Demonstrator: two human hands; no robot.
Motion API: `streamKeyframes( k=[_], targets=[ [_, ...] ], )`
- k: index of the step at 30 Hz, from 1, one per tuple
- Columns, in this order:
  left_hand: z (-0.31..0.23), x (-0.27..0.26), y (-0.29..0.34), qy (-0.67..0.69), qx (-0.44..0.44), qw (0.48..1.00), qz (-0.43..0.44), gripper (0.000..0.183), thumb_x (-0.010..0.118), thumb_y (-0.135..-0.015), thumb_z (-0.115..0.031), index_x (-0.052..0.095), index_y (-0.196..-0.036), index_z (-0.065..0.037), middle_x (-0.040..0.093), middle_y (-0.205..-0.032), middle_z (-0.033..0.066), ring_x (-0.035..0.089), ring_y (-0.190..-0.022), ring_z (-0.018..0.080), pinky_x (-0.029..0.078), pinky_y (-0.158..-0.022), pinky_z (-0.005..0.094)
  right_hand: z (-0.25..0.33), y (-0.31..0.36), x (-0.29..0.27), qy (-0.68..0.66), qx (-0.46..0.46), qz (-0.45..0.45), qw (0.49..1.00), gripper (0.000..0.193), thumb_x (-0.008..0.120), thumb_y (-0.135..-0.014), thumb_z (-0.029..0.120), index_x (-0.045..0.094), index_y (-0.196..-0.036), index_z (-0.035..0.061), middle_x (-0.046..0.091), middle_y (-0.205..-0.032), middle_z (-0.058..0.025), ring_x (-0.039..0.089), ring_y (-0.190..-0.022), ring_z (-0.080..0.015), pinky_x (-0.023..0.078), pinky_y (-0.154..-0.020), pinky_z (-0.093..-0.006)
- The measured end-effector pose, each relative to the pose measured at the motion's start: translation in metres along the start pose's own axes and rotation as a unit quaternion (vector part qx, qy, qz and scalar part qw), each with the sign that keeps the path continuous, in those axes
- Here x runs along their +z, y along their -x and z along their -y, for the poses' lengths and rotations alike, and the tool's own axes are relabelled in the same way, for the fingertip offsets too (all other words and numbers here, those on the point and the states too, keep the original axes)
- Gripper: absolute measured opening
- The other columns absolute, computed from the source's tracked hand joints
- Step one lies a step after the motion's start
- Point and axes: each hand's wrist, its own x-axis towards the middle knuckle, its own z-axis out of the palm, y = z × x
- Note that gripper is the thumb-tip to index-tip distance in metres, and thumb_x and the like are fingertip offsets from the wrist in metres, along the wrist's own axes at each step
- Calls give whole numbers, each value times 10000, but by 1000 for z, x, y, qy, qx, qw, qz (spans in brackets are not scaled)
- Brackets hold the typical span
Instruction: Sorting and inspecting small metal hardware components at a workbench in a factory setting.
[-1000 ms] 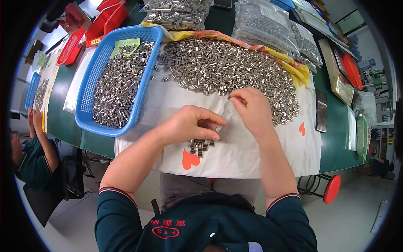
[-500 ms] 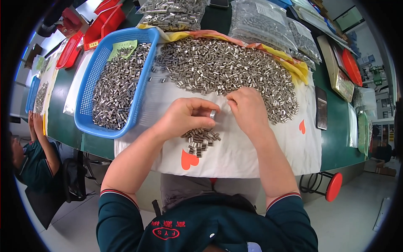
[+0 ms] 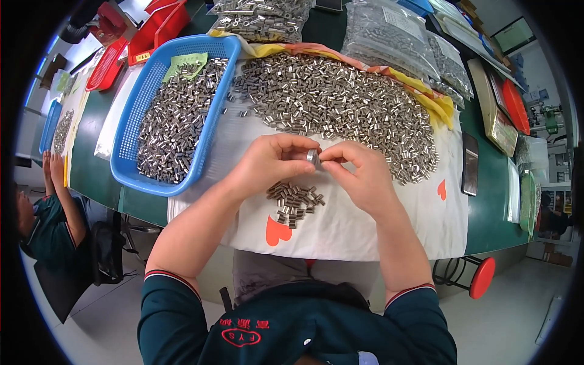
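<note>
Round metal piece (image 3: 312, 156), one: above the white cloth (image 3: 347, 228), clamped in the left hand's (image 3: 267, 163) fingers. Right hand (image 3: 365, 176): fingertips together at the piece's right side (anything pinched there is too small to tell); half a second ago at the large heap's (image 3: 340, 91) edge, so both hands now meet. Below: small heap (image 3: 295, 199) of metal sleeves. Leftward: blue basket (image 3: 128, 137), on the table (image 3: 143, 207).

With both bare forearms (image 3: 201, 225) slanting inward, the bare left hand (image 3: 267, 163) is curving its thumb opposite its fingers, while the bare right hand (image 3: 364, 173), just beside it, is holding thumb and forefinger bent close together, pointing leftward.
</note>
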Motion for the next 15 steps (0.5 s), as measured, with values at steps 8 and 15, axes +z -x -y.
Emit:
streamKeyframes(
  k=[8,15],
  targets=[
    [1,2,-1,-15,23,1000,11,328,674,-757,-30,584,-1071,3,600,-847,2,552,-751,42,460,-657,175,-2,3,10,88,-70,-52,992,59,622,-702,49,598,-755,44,597,-716,-58,571,-679,-218,455,-605,-327],
    [2,4,0,-39,4,999,-21,320,677,-751,-24,595,-1058,7,595,-828,-1,544,-733,42,465,-657,179,-4,3,10,105,-93,-65,988,66,632,-694,62,595,-743,40,595,-712,-61,571,-666,-221,453,-599,-327]
  ],
)
